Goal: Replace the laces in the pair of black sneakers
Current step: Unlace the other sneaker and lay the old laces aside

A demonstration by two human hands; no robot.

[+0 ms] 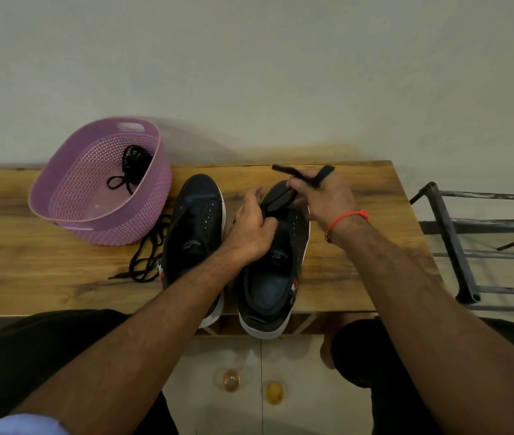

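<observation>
From the head camera, two black sneakers stand side by side on the wooden surface (359, 246), toes pointing away from the person. The left hand (251, 229) curls its grip around the tongue of the right sneaker (276, 277), while the right hand (324, 199) pinches a black lace (287, 171) above the toe. The left sneaker (194, 227) has bare eyelets. A loose black lace (147, 255) lies just beside it, and a lace bundle (131, 164) sits in the purple basket (70, 180).

bare table (359, 271) right of sneakers (273, 271), basket (99, 183) blocking left
</observation>
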